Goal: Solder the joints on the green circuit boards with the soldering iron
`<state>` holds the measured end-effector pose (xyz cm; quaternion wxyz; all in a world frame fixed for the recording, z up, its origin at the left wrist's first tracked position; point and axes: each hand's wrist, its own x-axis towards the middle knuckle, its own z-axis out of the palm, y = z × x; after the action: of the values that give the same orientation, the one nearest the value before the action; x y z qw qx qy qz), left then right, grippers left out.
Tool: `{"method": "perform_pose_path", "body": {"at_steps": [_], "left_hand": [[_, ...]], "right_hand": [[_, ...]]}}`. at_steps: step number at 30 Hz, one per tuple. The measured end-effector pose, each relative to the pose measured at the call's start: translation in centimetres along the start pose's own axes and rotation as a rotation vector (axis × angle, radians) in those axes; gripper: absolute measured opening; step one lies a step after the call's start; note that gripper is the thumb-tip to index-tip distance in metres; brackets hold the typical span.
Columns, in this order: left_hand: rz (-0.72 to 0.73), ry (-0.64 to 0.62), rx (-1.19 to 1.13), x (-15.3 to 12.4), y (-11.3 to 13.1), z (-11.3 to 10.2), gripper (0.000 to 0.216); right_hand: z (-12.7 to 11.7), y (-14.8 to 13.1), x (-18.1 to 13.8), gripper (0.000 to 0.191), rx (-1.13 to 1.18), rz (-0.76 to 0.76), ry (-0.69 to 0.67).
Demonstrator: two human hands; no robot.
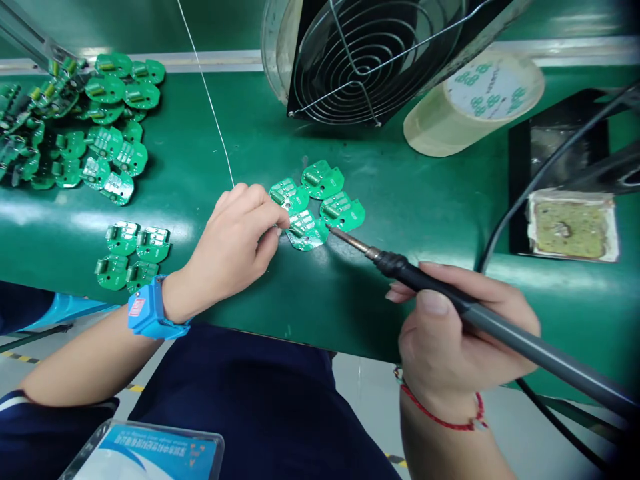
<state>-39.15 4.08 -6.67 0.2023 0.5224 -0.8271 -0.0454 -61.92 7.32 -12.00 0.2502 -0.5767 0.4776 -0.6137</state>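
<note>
Several small green circuit boards [320, 203] lie grouped on the green bench [390, 220]. My left hand [235, 247], with a blue wrist strap [147, 310], pinches a thin solder wire [210, 100] at the edge of the nearest board [306, 233]. My right hand [460, 340] is wrapped round a black soldering iron [450, 293]; its metal tip touches the right side of that nearest board.
A heap of green boards [95, 127] fills the far left, and a small set [133, 257] lies near the front edge. A wire-guarded fan [370, 60], a tape roll [475, 103] and a sponge tray [573, 227] stand behind and to the right.
</note>
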Motion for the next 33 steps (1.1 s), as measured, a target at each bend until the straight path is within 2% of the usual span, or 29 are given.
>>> {"method": "perform_pose_path", "body": {"at_steps": [4,7,14,19,33], "left_hand": [[0.052,-0.023,0.021,0.9,0.6,0.6,0.017],[0.088,-0.026,0.071,1.6,1.0,1.2,0.018],[0.128,-0.022,0.128,2.9,1.2,2.3,0.02],[0.138,-0.027,0.129,3.1,1.2,2.6,0.018],[0.191,-0.094,0.158,3.4,1.9,3.2,0.025]], "right_hand": [[0.3,-0.1,0.2,0.016,-0.003,-0.02,0.164],[0.4,0.0,0.2,0.012,-0.01,0.022,0.156],[0.6,0.2,0.1,0.011,-0.026,0.013,0.174],[0.6,0.2,0.0,0.011,-0.042,0.047,0.164],[0.2,0.0,0.2,0.012,-0.07,0.024,0.124]]}}
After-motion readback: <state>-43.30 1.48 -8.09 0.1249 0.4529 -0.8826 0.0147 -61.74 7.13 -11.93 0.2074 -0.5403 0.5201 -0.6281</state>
